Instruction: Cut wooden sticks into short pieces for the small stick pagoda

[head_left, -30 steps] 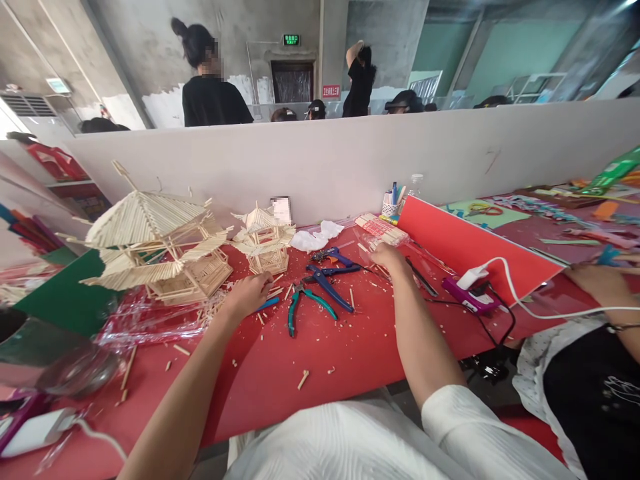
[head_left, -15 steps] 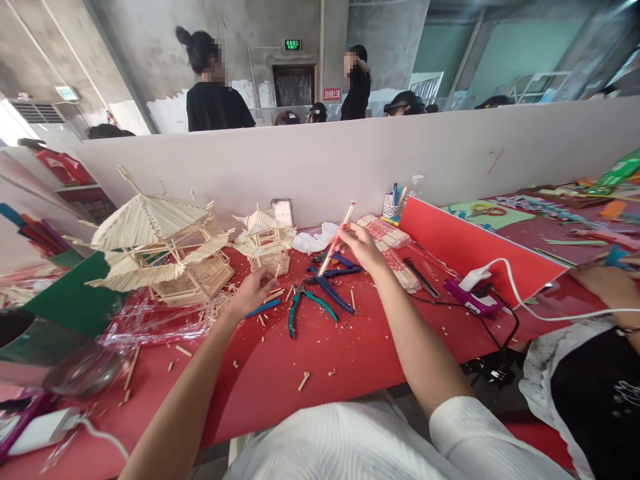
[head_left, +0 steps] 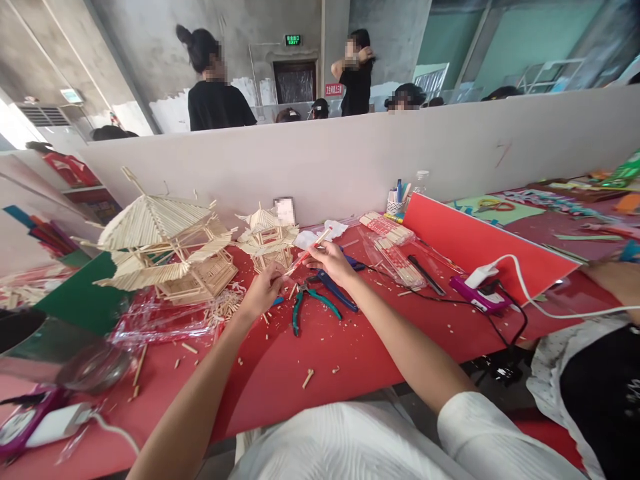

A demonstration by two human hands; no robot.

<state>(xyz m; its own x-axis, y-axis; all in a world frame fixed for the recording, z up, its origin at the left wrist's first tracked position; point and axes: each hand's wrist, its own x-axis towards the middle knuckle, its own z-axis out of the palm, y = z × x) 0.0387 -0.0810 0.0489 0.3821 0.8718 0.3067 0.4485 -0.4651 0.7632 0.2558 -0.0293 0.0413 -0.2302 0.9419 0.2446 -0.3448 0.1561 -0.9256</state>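
Note:
My right hand (head_left: 331, 260) pinches a wrapped pair of chopsticks (head_left: 309, 251) that slants up to the right above the red table (head_left: 320, 353). My left hand (head_left: 263, 291) is closed at the lower end of that same stick, the two hands close together. Just below them lie teal-handled pliers (head_left: 307, 305) and blue-handled pliers (head_left: 336, 289). A small stick pavilion (head_left: 267, 239) stands just behind my hands, and a large stick pavilion (head_left: 165, 247) stands to the left.
Packets of wrapped chopsticks (head_left: 395, 243) lie right of my hands. A purple glue gun (head_left: 480, 290) with a white cord sits further right, by a red board (head_left: 480, 243). Another person's arm (head_left: 613, 280) rests at the right edge. A white partition (head_left: 350, 157) closes the back; wood offcuts litter the table.
My right hand took a chopstick from the packets and carried it left and down. My left hand rose off the table to meet its lower end.

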